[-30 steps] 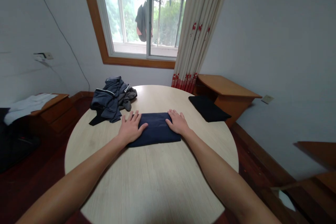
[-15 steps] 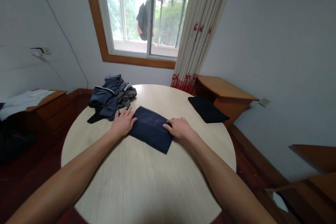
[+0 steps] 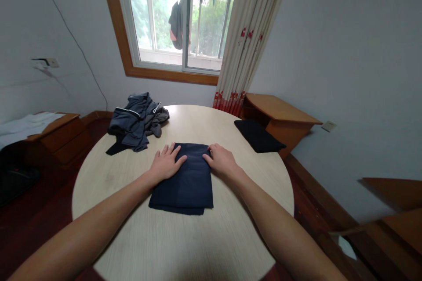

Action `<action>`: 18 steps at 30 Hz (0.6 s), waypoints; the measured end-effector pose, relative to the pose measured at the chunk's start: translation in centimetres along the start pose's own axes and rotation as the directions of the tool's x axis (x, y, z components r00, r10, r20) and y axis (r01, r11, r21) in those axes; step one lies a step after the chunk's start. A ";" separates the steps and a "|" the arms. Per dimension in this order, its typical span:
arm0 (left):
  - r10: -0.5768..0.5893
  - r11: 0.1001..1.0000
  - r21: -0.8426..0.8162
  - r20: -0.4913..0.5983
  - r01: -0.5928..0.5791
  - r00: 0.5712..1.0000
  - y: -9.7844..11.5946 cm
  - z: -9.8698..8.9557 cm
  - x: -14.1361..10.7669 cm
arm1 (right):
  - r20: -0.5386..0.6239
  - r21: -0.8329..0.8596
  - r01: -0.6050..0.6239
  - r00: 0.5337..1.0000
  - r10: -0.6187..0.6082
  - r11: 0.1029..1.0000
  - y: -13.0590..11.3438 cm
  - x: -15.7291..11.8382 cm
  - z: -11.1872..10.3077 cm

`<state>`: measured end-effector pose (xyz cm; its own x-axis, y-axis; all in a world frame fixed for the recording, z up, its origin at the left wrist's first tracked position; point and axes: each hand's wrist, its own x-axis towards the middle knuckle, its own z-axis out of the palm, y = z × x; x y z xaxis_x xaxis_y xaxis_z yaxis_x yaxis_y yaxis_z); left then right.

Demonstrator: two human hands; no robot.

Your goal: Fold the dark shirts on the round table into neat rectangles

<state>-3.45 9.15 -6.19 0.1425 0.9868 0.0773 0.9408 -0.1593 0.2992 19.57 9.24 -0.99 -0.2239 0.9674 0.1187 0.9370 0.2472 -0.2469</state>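
Note:
A folded navy garment (image 3: pixel 188 184) lies in front of me on the round table, its lower layer showing a little past the near edge. My left hand (image 3: pixel 165 164) rests flat on its upper left side, fingers spread and thumb stretched over the fabric. At the upper right corner is my right hand (image 3: pixel 221 159), its thumb and curled fingers closed on the garment's edge. The undersides of the right fingers are hidden. What kind of garment it is cannot be made out.
The pale round table (image 3: pixel 184 246) carries a heap of grey clothes (image 3: pixel 132 118) at the back left and a folded black cloth (image 3: pixel 259 136) at the right. A wooden desk (image 3: pixel 283 109) stands behind its right edge. A curtain (image 3: pixel 250 39) hangs beside the window.
The navy garment has turned to lie nearly square to me and now reaches closer and looks larger. My left hand has come nearer and rightward onto it; the right hand stays near its right edge.

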 end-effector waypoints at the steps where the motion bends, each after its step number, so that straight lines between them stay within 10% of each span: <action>1: -0.052 0.999 -0.004 -0.003 0.052 0.999 -0.5 -0.3 0.3 | 0.021 0.011 -0.055 0.998 0.055 0.998 0.1 0.0 0.2; 8: -0.043 0.935 -0.355 -0.099 0.005 0.994 -1.3 -1.3 1.0 | 0.136 0.240 -0.134 0.985 0.103 0.962 0.7 0.6 1.5; 13: -0.270 0.313 -0.941 0.044 0.130 0.962 -0.7 -1.9 1.3 | 0.090 0.505 -0.061 0.996 0.018 0.861 1.6 1.5 3.0; 15: -0.234 0.066 -0.971 0.209 0.230 0.949 -0.5 -2.4 1.0 | 0.103 0.700 -0.051 0.994 -0.029 0.712 1.8 1.8 3.6; 18: -0.124 -0.055 -0.939 0.344 0.340 0.931 -0.1 -3.2 0.3 | 0.177 0.904 -0.136 0.982 -0.066 0.405 1.5 1.9 4.2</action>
<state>-4.50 9.36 -3.19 0.1221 0.9486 -0.2921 -0.2918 0.3156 0.9029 19.45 11.73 -5.22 -0.3293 0.9435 -0.0378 0.1674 0.0190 -0.9857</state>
